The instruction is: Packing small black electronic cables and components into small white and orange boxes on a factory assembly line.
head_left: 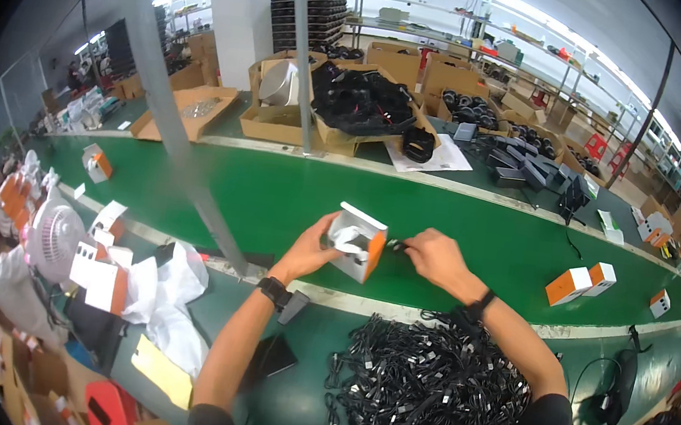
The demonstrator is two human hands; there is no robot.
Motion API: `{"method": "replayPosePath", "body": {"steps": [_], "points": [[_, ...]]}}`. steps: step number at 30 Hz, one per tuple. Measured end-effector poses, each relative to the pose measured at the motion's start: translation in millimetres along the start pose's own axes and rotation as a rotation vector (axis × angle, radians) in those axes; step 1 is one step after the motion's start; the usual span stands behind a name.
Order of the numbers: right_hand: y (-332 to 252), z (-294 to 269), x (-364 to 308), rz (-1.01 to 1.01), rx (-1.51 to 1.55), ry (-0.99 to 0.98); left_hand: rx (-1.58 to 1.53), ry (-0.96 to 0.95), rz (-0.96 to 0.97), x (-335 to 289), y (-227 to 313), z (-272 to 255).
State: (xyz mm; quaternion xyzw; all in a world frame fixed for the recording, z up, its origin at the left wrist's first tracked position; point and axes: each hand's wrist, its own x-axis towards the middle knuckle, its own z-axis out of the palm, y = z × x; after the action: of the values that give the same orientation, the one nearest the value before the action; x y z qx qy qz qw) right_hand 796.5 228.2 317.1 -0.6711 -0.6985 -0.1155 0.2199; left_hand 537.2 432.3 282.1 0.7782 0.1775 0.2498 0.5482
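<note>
My left hand (309,253) grips a small white and orange box (373,256) by its left side, above the green conveyor belt (275,192). The box is open, with white wrapping showing inside it. Just right of the box, my right hand (438,261) pinches a small black cable (395,245) between thumb and fingers. The cable's far end points toward the box and appears apart from it. A large heap of black cables (429,390) with metal plugs lies on the near table, below my right forearm.
Other white and orange boxes (570,286) stand on the belt to the right, and one open box (97,163) to the left. A grey post (176,110) crosses the left side. A white fan (53,240) stands near left. Cartons of black goods (361,102) line the far side.
</note>
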Motion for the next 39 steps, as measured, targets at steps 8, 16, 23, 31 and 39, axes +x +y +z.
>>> {"method": "replayPosePath", "body": {"steps": [8, 16, 23, 31, 39], "points": [[-108, -58, 2, -0.1, 0.217, 0.313, 0.283, 0.335, 0.005, -1, 8, 60], [-79, 13, 24, 0.033, -0.359, 0.071, 0.263, 0.299, -0.129, 0, 22, 80], [-73, -18, 2, 0.041, -0.354, -0.012, -0.439, 0.026, -0.004, 7, 21, 79], [-47, -45, -61, 0.212, 0.216, 0.211, -0.309, 0.008, 0.062, 26, 51, 122], [-41, -89, -67, 0.156, 0.164, -0.092, 0.361, -0.062, 0.527, 2, 60, 107]]}}
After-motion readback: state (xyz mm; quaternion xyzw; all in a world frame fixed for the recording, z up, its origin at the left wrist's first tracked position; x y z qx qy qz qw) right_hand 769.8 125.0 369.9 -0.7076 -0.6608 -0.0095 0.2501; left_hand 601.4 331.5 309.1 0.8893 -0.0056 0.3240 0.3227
